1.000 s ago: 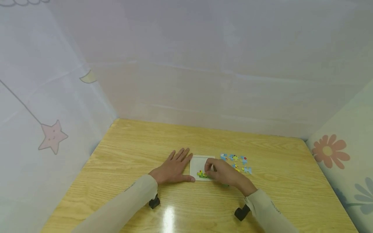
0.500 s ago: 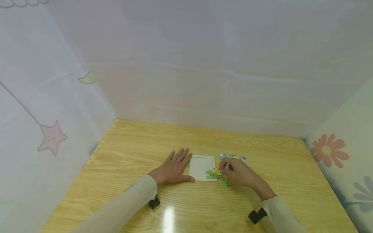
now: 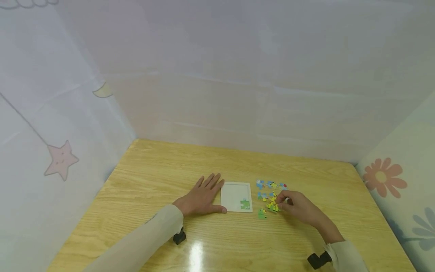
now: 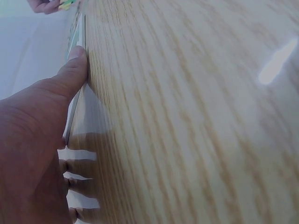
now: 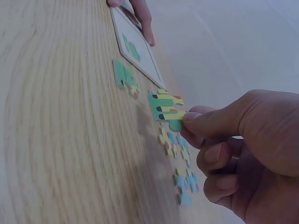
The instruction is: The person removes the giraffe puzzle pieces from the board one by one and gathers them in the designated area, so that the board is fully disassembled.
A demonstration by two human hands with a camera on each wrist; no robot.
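Observation:
My right hand (image 3: pixel 299 207) pinches a green and yellow puzzle piece (image 5: pixel 167 108) between thumb and forefinger, held above the table right of the puzzle tray. My left hand (image 3: pixel 202 196) lies flat with spread fingers, its thumb and fingertips at the left edge of the white puzzle tray (image 3: pixel 232 196). One green puzzle piece (image 3: pixel 245 204) sits in the tray's near right corner. Just outside that corner a green and yellow piece (image 3: pixel 262 214) lies on the table. Several blue and yellow pieces (image 3: pixel 260 184) are laid out in rows right of the tray, partly overlapped by the held piece in the head view.
The wooden table (image 3: pixel 163 158) carries all of this. Pale printed curtains (image 3: pixel 238 94) stand behind it and at both sides. A dark wrist mount (image 3: pixel 319 260) sits under the right sleeve, another (image 3: pixel 179 235) under the left.
My right hand has moved right from over the tray, carrying the green and yellow puzzle piece out past its edge. The green corner piece now shows in the tray. The left hand stays put.

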